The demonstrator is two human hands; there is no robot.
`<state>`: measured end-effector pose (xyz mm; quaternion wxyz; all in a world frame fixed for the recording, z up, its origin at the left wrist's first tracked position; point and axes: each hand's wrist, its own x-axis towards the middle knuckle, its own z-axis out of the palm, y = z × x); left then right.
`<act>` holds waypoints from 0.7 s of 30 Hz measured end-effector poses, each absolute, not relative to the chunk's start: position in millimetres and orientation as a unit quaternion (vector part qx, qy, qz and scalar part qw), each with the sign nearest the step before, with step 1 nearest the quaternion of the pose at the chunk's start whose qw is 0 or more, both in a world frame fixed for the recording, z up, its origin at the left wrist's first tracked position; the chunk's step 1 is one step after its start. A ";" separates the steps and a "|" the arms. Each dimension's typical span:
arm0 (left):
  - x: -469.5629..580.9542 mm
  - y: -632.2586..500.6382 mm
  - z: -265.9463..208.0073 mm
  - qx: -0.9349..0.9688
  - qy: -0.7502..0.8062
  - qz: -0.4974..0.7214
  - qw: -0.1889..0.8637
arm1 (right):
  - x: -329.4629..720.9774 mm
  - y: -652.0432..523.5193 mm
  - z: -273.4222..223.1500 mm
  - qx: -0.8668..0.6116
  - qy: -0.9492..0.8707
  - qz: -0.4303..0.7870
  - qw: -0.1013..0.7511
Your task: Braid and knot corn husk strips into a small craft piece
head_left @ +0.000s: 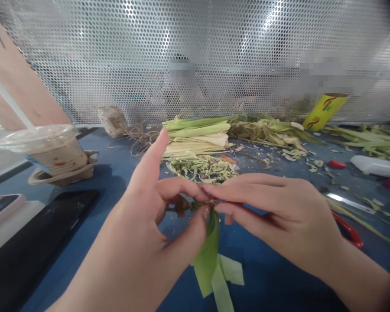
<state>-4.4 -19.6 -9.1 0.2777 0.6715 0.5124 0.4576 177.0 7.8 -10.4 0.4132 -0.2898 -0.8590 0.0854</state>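
Observation:
Just above the blue table, my left hand pinches the gathered top of some folded green corn husk strips between thumb and a bent finger, with its index finger pointing up. At the same spot, the fingertips of my right hand are pressed together on the gathered tip; any thread there is too small to make out. Broad strip ends hang below the pinch, darker green in front and paler behind. A small brownish, curled bit shows behind my left fingers. Beyond my hands lies a pile of thin green shreds.
A stack of husks and loose husks lie before a perforated metal screen. On the left are a lidded drink cup, a jar and a black tablet. A red handle and yellow tube are right.

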 end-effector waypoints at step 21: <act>-4.6 -18.5 -7.2 0.658 0.566 0.434 0.240 | 181.3 3.4 -14.8 -0.304 -0.877 -0.049 0.369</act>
